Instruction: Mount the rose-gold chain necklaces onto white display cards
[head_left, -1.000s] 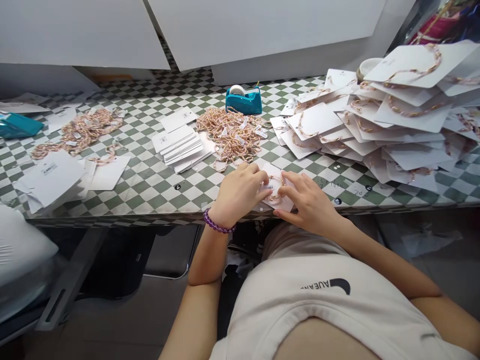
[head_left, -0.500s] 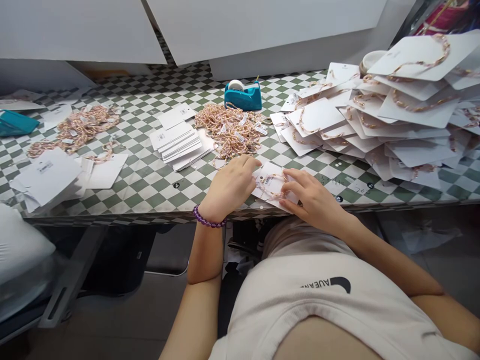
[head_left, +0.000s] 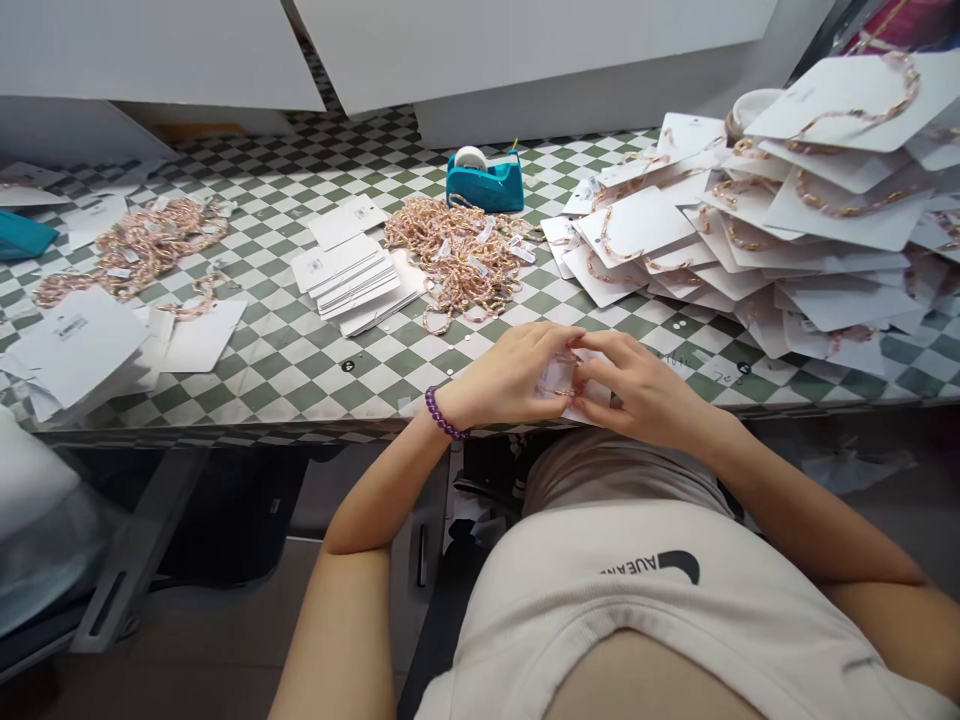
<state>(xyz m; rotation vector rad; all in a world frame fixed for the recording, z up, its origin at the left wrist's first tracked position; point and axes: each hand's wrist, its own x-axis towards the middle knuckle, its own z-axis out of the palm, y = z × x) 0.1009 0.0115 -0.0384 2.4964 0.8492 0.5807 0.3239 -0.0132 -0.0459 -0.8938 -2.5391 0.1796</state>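
Observation:
Near the front edge of the table, a pink-and-gold beaded bracelet (head_left: 561, 391) lies over a white card (head_left: 597, 401), both partly covered by my fingers. From the left, my left hand (head_left: 514, 375) curls its thumb and fingers around the bracelet's left side. Opposite it, my right hand (head_left: 637, 390) has bent fingers at the bracelet's right side, over the card. The fingertips of both hands nearly meet. Behind them is a heap of similar bracelets (head_left: 457, 250), some with small white tags. A stack of white cards (head_left: 352, 275) sits left of that heap.
A teal tape dispenser (head_left: 486, 185) stands behind the heap. On the right rises a large, uneven pile of carded bracelets (head_left: 750, 220). Farther left are another bracelet heap (head_left: 154, 240) and loose cards (head_left: 82, 335). White panels (head_left: 525, 45) overhang the back of the checkered table (head_left: 285, 385).
My left hand has moved right and slightly down, from beside the card onto the bracelet. My right hand has shifted slightly right, and the two hands are now close together.

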